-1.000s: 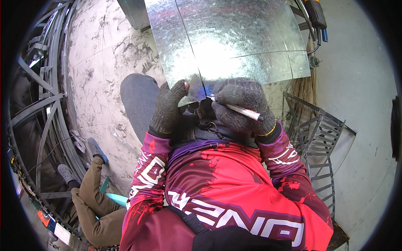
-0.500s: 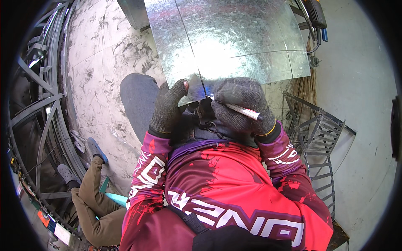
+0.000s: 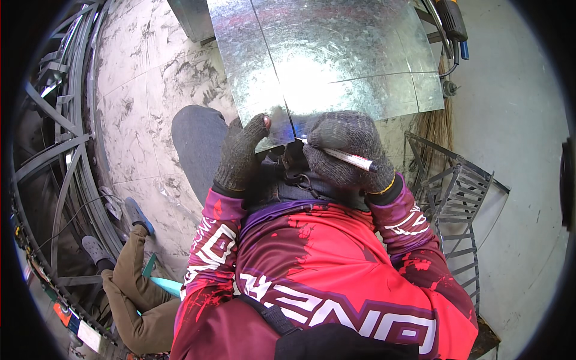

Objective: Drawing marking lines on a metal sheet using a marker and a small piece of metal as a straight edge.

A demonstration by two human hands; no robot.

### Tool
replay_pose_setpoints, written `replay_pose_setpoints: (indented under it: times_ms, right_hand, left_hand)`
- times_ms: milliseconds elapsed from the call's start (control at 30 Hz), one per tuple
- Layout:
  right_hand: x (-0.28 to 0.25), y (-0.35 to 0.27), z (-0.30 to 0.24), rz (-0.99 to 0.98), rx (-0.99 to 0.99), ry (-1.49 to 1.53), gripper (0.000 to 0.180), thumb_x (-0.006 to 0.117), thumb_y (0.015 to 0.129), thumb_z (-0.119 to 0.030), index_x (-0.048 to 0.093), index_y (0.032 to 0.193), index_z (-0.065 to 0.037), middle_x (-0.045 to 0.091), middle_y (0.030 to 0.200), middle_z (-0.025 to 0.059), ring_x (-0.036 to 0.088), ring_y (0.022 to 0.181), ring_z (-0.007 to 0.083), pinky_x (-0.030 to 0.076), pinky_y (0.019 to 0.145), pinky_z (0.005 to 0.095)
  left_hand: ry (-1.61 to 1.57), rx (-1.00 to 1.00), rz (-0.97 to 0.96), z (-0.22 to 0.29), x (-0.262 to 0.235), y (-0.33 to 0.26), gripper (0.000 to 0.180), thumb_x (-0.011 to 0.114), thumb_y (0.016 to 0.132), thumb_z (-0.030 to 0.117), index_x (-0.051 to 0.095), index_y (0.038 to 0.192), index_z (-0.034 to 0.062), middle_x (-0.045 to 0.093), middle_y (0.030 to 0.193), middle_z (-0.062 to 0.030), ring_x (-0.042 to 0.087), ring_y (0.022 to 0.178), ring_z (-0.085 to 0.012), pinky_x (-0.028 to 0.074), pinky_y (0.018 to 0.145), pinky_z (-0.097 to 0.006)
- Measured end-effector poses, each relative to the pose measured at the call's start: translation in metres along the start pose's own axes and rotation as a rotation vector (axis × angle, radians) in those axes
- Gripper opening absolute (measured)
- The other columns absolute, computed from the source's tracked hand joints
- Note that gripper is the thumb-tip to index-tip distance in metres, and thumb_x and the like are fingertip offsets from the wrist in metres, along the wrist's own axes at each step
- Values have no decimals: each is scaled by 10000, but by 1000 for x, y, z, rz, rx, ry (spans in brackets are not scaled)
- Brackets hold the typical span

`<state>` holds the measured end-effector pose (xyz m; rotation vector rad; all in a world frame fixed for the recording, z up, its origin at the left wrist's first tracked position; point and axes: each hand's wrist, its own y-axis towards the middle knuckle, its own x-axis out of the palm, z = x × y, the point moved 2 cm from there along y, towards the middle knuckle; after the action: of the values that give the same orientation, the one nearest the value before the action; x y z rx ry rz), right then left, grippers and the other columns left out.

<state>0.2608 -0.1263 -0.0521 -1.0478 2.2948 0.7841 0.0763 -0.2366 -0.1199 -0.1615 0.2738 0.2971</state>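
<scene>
A shiny galvanized metal sheet (image 3: 360, 48) lies in front of me, with dark lines across it and a bright glare near its closer edge. My left hand (image 3: 237, 155), in a dark knit glove with the thumb tip bare, grips the sheet's near left corner, thumb on top and fingers hidden underneath. In my gloved right hand (image 3: 345, 139) is a white marker pen (image 3: 355, 160) with a dark end. Its tip points left toward the near edge, close to where the long dark line meets it. Whether the tip touches the metal I cannot tell.
Long metal bars and frames (image 3: 72, 126) line the left side. A seated person's legs (image 3: 135, 288) are at lower left. A black-handled power tool (image 3: 451, 21) sits at upper right, above broom-like bristles (image 3: 443, 123). A slatted metal frame (image 3: 459, 192) stands to my right.
</scene>
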Motion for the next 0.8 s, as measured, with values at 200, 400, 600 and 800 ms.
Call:
replay_pose_setpoints:
  times_ms: [200,400,600,800]
  right_hand:
    - [0,1,-1,-5,-2,-18,126,717,744,-252,685,773,-134,641,742,75,642,661,286,509,587,396]
    - [-2,3,-3,7,15,-16,133,719,739,-253,672,764,-131,628,734,75,639,661,287,501,577,393]
    - [-5,3,-3,-62,8,-20,157,756,742,-164,650,811,-71,651,779,96,654,693,292,542,634,385]
    - [-1,-1,2,10,17,42,137,746,734,-180,664,802,-94,645,779,93,651,684,290,522,612,384]
  left_hand:
    - [278,279,30,0,-3,-2,194,651,908,99,647,1098,58,638,971,-216,652,887,-389,522,723,-438]
    - [241,170,-28,0,-3,-3,273,676,874,49,639,1143,78,636,1013,-211,649,911,-391,530,738,-439]
    - [20,-59,-82,-13,-2,0,224,641,916,81,637,1140,65,629,1000,-196,662,880,-331,536,719,-396]
    - [-399,-390,-64,1,1,3,234,539,996,181,651,1116,15,643,1002,-191,669,870,-305,537,722,-384]
